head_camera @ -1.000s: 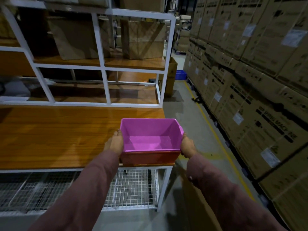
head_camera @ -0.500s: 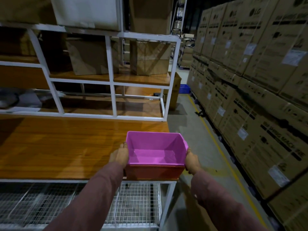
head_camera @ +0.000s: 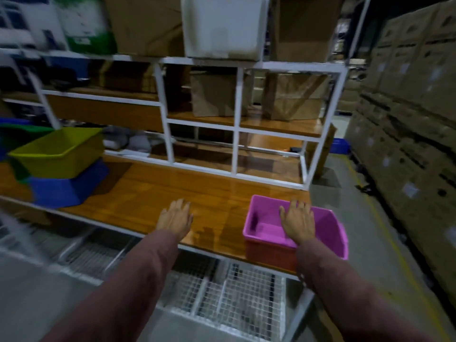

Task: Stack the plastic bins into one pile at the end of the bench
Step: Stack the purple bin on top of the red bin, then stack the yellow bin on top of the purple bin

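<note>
Left hand: the left hand (head_camera: 175, 218) is stretched forward, palm down, above the bare bench top (head_camera: 153, 193); its fingers are spread flat and loose, closed on nothing.
Left arm: a maroon sleeve (head_camera: 130, 287) runs from the lower left up to the wrist, the forearm nearly straight.
Right hand: the right hand (head_camera: 297, 222) is held out palm down over the open mouth of the pink bin (head_camera: 261, 218); the fingers are splayed and extended, gripping nothing. Whether the fingertips touch the bin's far wall cannot be told.
Right arm: its sleeve rises from the lower right and crosses the near rim of the pink bin.
Pink bin: nested in an orange bin (head_camera: 269, 253), of which only the near wall shows below the pink rim; the pair sits at the right end of the bench, right under the right fingers and well to the right of the left fingers.
Other bins: a yellow-green bin (head_camera: 59, 154) rests tilted on a blue bin (head_camera: 64, 188), far to the left of the left fingers, on the same bench; they are blurred.
Beyond the fingertips: a white shelf frame (head_camera: 237, 144) stands on the bench, with brown cartons (head_camera: 214, 95) behind it.
Right of the right fingers: stacked cardboard boxes (head_camera: 407, 119) line the aisle.
</note>
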`<state>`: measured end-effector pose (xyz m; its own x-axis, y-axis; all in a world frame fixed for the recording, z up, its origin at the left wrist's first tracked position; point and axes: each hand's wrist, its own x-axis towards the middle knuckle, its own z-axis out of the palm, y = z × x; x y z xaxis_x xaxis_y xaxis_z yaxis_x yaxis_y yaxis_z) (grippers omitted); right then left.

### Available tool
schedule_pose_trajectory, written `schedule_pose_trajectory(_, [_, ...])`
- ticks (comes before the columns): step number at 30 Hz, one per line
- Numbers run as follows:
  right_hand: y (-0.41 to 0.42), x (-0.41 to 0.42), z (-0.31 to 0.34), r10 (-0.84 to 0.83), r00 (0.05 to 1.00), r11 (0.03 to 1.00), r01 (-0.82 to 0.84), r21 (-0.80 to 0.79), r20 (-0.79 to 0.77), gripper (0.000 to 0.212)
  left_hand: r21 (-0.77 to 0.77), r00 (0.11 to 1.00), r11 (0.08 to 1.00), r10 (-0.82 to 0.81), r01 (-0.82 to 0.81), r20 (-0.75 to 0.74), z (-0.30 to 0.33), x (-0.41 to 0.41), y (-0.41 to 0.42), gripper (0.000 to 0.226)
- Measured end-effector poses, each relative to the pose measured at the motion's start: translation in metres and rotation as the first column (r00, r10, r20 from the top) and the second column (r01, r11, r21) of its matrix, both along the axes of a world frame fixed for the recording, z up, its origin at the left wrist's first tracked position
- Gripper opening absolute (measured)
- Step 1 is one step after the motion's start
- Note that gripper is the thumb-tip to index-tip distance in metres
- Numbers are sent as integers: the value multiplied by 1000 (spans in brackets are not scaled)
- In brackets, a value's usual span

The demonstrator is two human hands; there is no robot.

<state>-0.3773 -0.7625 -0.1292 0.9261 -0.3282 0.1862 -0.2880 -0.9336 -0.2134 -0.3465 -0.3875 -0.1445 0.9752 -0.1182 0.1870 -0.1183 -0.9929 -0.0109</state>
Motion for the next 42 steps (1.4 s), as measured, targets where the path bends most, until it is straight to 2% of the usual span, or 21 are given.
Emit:
schedule_pose_trajectory(8, [193,71,32,331,941,943,-332,9,75,58,33,978,991,124,-132,166,49,9,170,36])
schedule_pose_trajectory(12, [288,114,50,400,903,913,-408,19,155,62,34,958,984,165,-177,235,61,43,249,36])
schedule_pose_trajectory(16, [377,153,58,465,870,880,-475,25,165,60,49,949,980,174,-194,264,69,70,329,37])
schedule_pose_trajectory(19, [438,181,59,504,839,856,-517,11,204,63,45,932,970,218,-241,290,72,91,388,36])
schedule_pose_trajectory(23, [503,216,56,543,823,836,-548,-17,166,62,16,920,958,269,-286,286,65,113,452,38])
schedule_pose_trajectory(28, [575,271,56,597,791,801,-597,-45,132,67,-4,907,938,337,-348,254,50,150,503,46])
schedule_pose_trajectory(31, [618,310,53,619,769,782,-623,-31,161,65,21,912,943,314,-331,265,46,181,529,48])
schedule_pose_trajectory(36, [688,377,49,640,749,758,-652,19,171,66,6,900,941,323,-340,293,63,241,584,46])
schedule_pose_trajectory(40, [738,428,58,664,737,744,-668,-14,124,66,54,893,935,317,-351,321,82,290,636,45])
schedule_pose_trajectory(42, [757,450,65,670,735,738,-675,19,104,68,27,885,931,337,-365,322,93,314,656,45])
